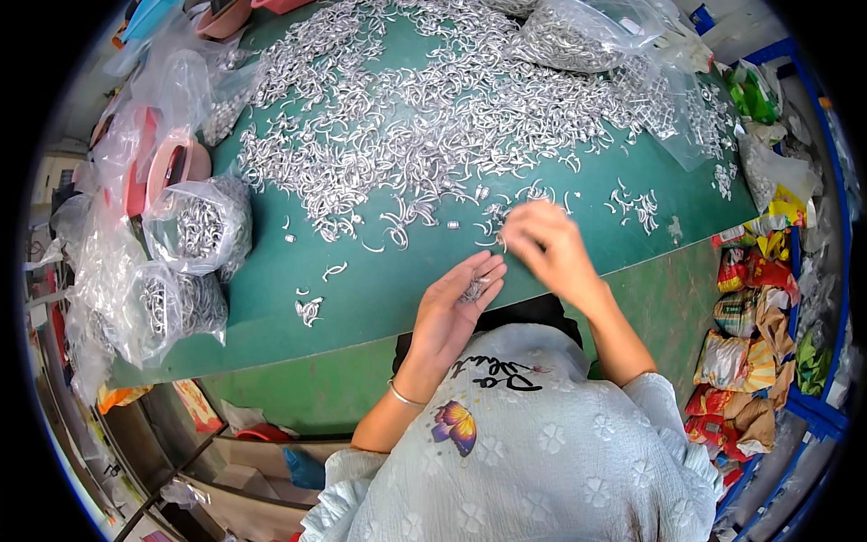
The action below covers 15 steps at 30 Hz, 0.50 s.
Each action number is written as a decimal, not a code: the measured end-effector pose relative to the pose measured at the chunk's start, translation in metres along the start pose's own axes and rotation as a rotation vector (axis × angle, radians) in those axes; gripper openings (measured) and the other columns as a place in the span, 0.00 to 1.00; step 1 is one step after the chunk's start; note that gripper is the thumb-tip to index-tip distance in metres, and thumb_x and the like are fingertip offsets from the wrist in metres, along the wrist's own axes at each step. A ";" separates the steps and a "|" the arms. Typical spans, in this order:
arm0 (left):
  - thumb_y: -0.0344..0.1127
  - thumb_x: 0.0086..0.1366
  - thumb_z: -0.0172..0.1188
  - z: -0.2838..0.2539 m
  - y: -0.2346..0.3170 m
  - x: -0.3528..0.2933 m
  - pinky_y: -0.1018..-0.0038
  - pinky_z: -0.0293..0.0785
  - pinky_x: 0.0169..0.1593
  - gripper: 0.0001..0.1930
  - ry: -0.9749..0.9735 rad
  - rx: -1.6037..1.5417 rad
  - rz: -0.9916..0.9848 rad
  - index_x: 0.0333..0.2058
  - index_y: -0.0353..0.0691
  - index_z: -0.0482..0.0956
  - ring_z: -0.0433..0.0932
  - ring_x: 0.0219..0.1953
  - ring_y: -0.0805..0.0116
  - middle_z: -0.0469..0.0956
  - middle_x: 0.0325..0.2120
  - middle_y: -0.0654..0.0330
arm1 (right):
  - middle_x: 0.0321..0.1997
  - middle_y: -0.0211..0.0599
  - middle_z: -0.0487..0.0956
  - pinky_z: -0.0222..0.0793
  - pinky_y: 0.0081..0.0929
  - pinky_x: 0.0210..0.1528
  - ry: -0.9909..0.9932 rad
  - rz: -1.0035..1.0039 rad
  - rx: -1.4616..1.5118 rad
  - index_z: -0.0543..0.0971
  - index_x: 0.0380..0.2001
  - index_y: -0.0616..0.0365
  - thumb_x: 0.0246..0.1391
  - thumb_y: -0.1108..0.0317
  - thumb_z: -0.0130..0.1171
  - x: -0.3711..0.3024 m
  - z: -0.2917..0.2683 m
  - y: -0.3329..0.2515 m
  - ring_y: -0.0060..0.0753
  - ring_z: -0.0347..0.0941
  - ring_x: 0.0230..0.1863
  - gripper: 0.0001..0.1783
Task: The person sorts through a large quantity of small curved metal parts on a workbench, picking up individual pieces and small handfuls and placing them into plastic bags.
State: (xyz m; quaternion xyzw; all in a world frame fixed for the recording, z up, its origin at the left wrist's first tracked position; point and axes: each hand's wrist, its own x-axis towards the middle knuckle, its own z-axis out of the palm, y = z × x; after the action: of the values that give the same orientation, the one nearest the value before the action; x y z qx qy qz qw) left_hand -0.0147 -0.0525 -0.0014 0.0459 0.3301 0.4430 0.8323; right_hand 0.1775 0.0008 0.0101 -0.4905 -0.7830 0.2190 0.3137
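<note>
My left hand (450,298) is turned palm up and cupped at the table's near edge. Several small silver metal pieces (472,289) lie in its palm, with the fingers curled around them. Just to the right, my right hand (549,242) hangs over the edge, its fingers drawn together and a little blurred. Its fingertips are close to the left fingertips, and whatever they pinch is too small to make out. Behind them a small cluster of silver curved pieces (535,193) lies on the green table (388,298). A large spread of curved metal pieces (433,117) covers the table farther back.
Clear bags of metal parts (203,221) stand at the left, beside a pink tub (181,163). Another large bag of parts (578,41) lies at the back right. Small piles (638,208) sit near the right end. A blue shelf rack (817,406) with colourful packages stands right.
</note>
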 end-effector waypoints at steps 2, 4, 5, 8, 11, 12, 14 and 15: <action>0.32 0.70 0.48 0.001 -0.002 0.000 0.60 0.64 0.64 0.23 -0.022 0.032 0.012 0.57 0.20 0.61 0.65 0.61 0.49 0.63 0.59 0.37 | 0.39 0.32 0.74 0.58 0.34 0.42 0.093 0.088 -0.203 0.79 0.32 0.57 0.47 0.71 0.64 0.014 -0.001 0.007 0.38 0.67 0.41 0.07; 0.32 0.70 0.48 0.003 -0.001 -0.001 0.59 0.63 0.65 0.24 -0.051 -0.005 0.033 0.58 0.20 0.59 0.63 0.63 0.47 0.61 0.60 0.36 | 0.38 0.32 0.74 0.58 0.35 0.41 0.118 0.069 -0.278 0.80 0.33 0.56 0.47 0.71 0.63 0.022 0.009 0.011 0.38 0.67 0.41 0.07; 0.32 0.70 0.48 0.003 0.001 -0.001 0.59 0.62 0.65 0.24 -0.061 -0.045 0.029 0.58 0.20 0.59 0.62 0.63 0.47 0.61 0.60 0.36 | 0.37 0.32 0.74 0.58 0.35 0.41 0.130 0.059 -0.314 0.80 0.33 0.56 0.48 0.71 0.63 0.023 0.013 0.012 0.38 0.67 0.41 0.07; 0.30 0.69 0.47 0.001 0.005 -0.001 0.59 0.61 0.66 0.24 -0.086 -0.133 0.035 0.59 0.21 0.59 0.60 0.64 0.46 0.61 0.60 0.36 | 0.39 0.31 0.73 0.57 0.35 0.43 0.117 0.094 -0.197 0.80 0.33 0.54 0.47 0.71 0.64 0.018 0.013 0.004 0.38 0.66 0.43 0.08; 0.29 0.69 0.47 -0.004 0.006 -0.003 0.59 0.60 0.66 0.24 -0.086 -0.164 0.038 0.59 0.22 0.59 0.61 0.64 0.49 0.61 0.60 0.38 | 0.41 0.30 0.73 0.56 0.34 0.45 -0.062 0.051 -0.014 0.80 0.33 0.54 0.45 0.70 0.65 0.008 -0.001 -0.021 0.36 0.65 0.45 0.09; 0.30 0.68 0.47 -0.006 0.006 -0.003 0.59 0.60 0.66 0.24 -0.077 -0.179 0.032 0.59 0.22 0.59 0.62 0.64 0.50 0.61 0.60 0.39 | 0.41 0.30 0.73 0.56 0.34 0.45 -0.145 0.001 0.020 0.80 0.33 0.54 0.45 0.70 0.65 0.005 -0.003 -0.028 0.36 0.65 0.45 0.09; 0.30 0.68 0.47 -0.006 0.006 -0.001 0.58 0.60 0.66 0.24 -0.077 -0.212 0.027 0.59 0.23 0.60 0.63 0.63 0.53 0.62 0.60 0.40 | 0.41 0.30 0.73 0.56 0.33 0.46 -0.229 -0.041 0.051 0.80 0.33 0.54 0.45 0.70 0.65 -0.001 -0.004 -0.040 0.35 0.65 0.45 0.09; 0.30 0.68 0.47 -0.006 0.006 -0.001 0.58 0.60 0.66 0.23 -0.083 -0.225 0.033 0.59 0.23 0.60 0.64 0.62 0.54 0.62 0.60 0.41 | 0.41 0.30 0.73 0.56 0.33 0.47 -0.204 -0.051 0.037 0.80 0.33 0.55 0.45 0.70 0.65 -0.004 0.001 -0.043 0.35 0.65 0.45 0.09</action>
State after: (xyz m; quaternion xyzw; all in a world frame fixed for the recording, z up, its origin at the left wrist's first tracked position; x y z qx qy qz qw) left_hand -0.0231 -0.0504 -0.0035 -0.0242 0.2426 0.4886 0.8377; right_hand 0.1506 -0.0210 0.0367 -0.4396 -0.8190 0.2740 0.2467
